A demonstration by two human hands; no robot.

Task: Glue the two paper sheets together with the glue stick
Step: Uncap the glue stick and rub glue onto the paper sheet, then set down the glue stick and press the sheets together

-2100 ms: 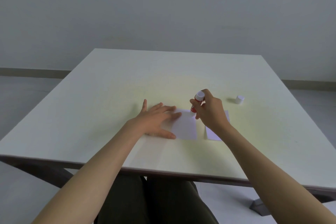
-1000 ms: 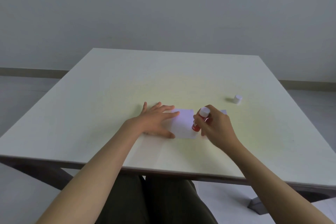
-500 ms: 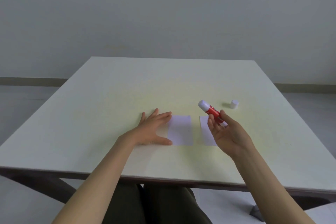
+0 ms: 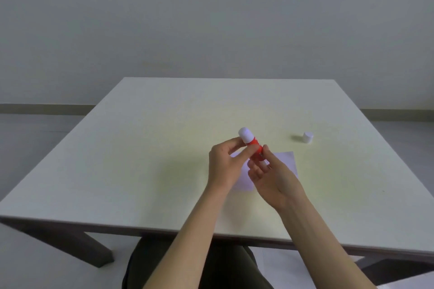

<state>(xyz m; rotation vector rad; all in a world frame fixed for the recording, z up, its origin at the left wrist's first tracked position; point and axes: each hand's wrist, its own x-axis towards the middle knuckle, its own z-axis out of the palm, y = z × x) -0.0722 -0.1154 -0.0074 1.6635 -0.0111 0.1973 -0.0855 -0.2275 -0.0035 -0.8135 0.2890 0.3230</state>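
Both hands hold a red glue stick point(image 4: 254, 148) with a white end, raised above the table and tilted up to the left. My left hand point(image 4: 224, 162) pinches its upper part near the white end. My right hand point(image 4: 270, 175) grips the lower end from below. Two pale paper sheets lie flat under the hands: the left sheet point(image 4: 244, 179) is mostly hidden, the right sheet point(image 4: 285, 159) shows past my right hand. The glue stick's white cap point(image 4: 308, 137) stands alone on the table to the right.
The white square table point(image 4: 141, 159) reaches to a grey wall at the back. Its near edge runs just above my dark-clothed lap. Dark table legs show below at the left and right.
My left hand left the paper and rose to take the glue stick near its white end. The right hand kept hold of the stick above the sheets.
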